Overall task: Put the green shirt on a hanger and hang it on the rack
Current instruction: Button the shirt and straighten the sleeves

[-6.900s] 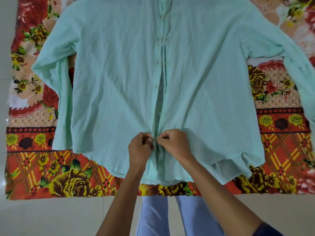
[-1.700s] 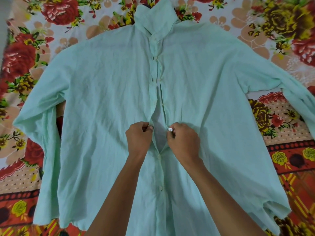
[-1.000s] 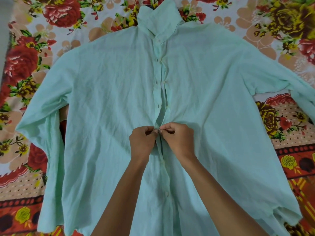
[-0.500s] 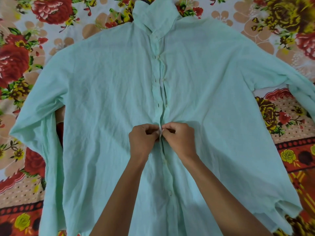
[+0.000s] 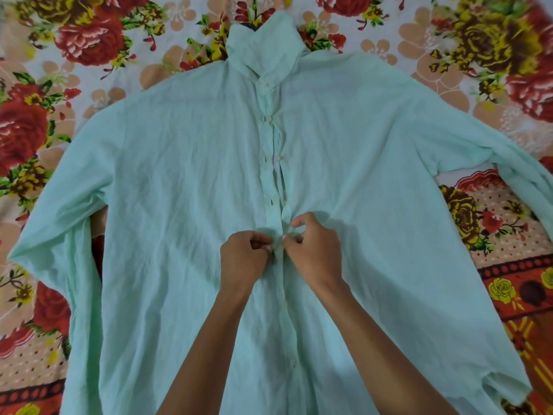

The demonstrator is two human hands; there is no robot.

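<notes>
The pale green shirt (image 5: pixel 179 181) lies flat, front up, collar at the top, both sleeves spread out to the sides. My left hand (image 5: pixel 244 260) pinches the left edge of the button placket at mid-chest. My right hand (image 5: pixel 314 250) pinches the right edge beside it, fingertips nearly touching the left hand's. Below the hands the placket is closed; above them it gapes slightly, with small white buttons showing. No hanger or rack is in view.
A floral bedsheet (image 5: pixel 89 46) in red, yellow and peach lies under the shirt and fills the frame. Its orange patterned border (image 5: pixel 526 298) runs along the lower right.
Over the last seconds my hands moved up the placket from the hem to mid-chest. In the last half second they stayed pinched together at the same button, with the right fingers lifting a little.
</notes>
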